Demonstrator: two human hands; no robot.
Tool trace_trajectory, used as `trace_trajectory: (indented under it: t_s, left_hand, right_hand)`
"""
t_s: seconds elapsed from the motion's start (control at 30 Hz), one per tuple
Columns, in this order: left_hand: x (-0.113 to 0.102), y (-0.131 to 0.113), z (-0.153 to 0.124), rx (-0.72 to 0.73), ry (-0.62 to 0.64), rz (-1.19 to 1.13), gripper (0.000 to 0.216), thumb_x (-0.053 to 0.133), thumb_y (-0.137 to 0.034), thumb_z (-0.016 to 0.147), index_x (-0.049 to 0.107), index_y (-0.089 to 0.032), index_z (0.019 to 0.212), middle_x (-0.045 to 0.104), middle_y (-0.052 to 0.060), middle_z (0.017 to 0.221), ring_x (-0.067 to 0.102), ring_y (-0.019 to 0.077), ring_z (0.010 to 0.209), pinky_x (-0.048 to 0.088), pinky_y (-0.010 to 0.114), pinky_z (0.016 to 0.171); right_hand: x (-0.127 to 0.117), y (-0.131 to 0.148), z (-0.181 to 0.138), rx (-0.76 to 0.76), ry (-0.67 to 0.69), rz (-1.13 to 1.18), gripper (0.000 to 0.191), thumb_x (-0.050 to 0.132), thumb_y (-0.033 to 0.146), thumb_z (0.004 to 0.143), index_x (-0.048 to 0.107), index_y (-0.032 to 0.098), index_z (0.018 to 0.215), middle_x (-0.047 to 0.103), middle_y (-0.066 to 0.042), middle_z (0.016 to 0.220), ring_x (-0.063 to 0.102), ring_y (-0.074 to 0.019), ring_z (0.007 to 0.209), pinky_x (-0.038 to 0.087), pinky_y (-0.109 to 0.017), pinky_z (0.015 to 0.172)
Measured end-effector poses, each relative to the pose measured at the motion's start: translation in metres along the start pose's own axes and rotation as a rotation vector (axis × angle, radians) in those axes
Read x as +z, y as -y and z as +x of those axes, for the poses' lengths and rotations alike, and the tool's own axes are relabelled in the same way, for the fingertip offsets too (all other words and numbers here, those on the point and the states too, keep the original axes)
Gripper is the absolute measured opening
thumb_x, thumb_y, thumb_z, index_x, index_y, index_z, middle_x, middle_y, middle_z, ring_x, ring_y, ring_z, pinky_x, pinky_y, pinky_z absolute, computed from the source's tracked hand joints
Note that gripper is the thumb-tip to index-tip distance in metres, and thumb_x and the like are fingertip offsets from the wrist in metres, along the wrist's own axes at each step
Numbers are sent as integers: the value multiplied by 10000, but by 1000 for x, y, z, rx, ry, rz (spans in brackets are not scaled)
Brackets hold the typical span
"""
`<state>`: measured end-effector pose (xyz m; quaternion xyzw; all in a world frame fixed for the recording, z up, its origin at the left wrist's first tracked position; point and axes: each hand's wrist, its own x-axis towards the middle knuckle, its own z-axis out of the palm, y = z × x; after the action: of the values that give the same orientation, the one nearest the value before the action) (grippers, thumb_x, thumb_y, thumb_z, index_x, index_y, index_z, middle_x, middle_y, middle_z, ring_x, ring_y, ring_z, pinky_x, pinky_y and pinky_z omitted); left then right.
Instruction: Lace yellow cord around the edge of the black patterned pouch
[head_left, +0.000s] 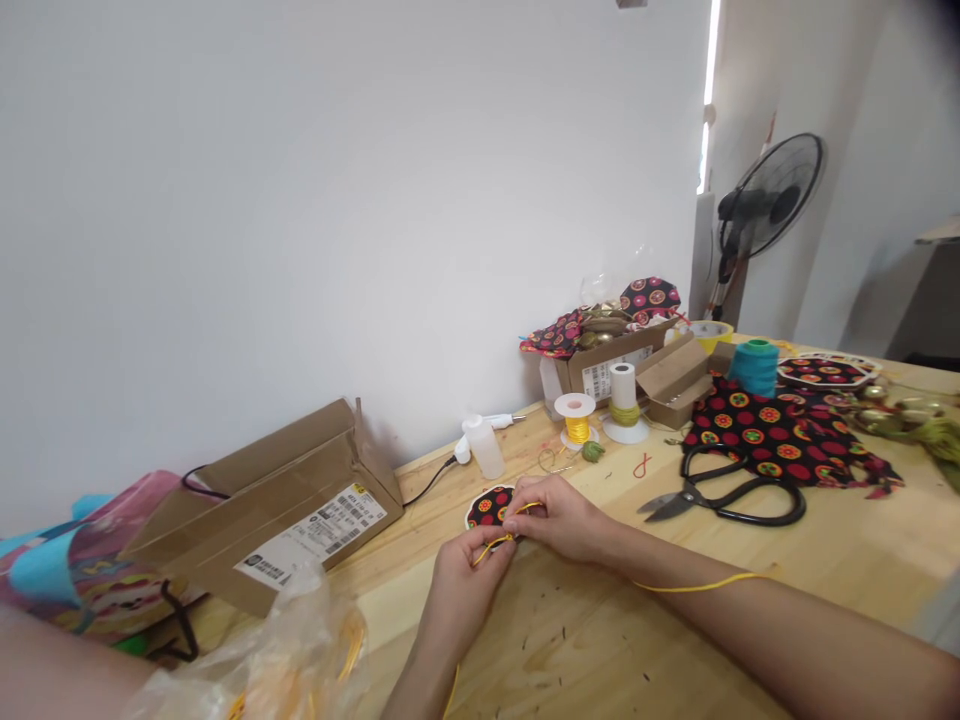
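Observation:
Close together over the wooden table, my left hand (474,575) and my right hand (559,518) both pinch a yellow cord (697,583). The cord looks looped or knotted between the fingertips, though the fingers partly cover it. One length trails under my right forearm to the right, and another hangs down by my left wrist. Just behind the fingers lies a patterned fabric piece (489,505) with a pale scalloped edge, partly hidden by my right hand. To the right of the hands rest black-handled scissors (720,490), their blades apart.
Spools of yellow (577,428) and green cord (624,412), a white bottle (484,447) and a corded white tool (495,422) stand behind. An open carton (300,500) and a plastic bag (292,640) are left. Patterned cloth (780,435) and a teal thread cone (754,368) lie right.

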<state>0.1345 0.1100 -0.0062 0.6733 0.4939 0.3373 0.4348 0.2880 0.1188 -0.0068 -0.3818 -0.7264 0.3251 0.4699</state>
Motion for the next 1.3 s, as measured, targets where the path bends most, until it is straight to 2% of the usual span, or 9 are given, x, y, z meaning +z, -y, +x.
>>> trace_trajectory:
  t_s: [0.17,0.33,0.43,0.63,1.0,1.3]
  left_hand:
    - [0,0,0,-1,-3,12,236,585,-327,656,666,-123,743,650,24,669,526,137,605,377,202,568]
    - [0,6,0,-76,2,-115,290,597,-356,632,663,-112,775,644,16,572,522,118,497,369,190,482]
    - [-1,7,1,-59,-26,-146,281,613,-347,618,678,-120,770,673,31,609,560,137,550,399,199,520]
    - [-3,6,3,-50,-37,-129,255,629,-332,608,698,-132,752,702,55,701,585,154,610,422,221,592]
    - [-3,7,4,-44,-59,-108,264,634,-346,593,704,-125,720,699,58,661,590,176,589,427,244,560]
    - [-4,12,3,-27,-68,-148,208,628,-308,618,704,-148,727,705,62,717,600,176,640,437,238,597]
  right_hand:
    - [0,-5,0,96,-23,32,101,558,151,692,646,134,646,581,-15,648,526,-112,610,397,-196,537]
    - [-2,-8,1,136,-31,7,134,549,195,701,653,139,637,595,-17,638,527,-112,569,392,-197,499]
    - [-3,-7,1,146,-30,-3,136,554,203,697,656,137,636,600,-20,637,526,-113,567,391,-199,499]
    - [-3,-5,0,131,-25,8,132,554,194,691,658,122,652,599,-26,628,518,-115,564,382,-202,497]
    - [-4,2,1,68,-46,70,92,569,138,677,636,129,615,565,-8,613,519,-102,567,392,-192,510]
    - [-4,-7,0,90,-63,-106,106,568,193,692,645,141,640,562,-4,614,498,-100,566,366,-185,496]
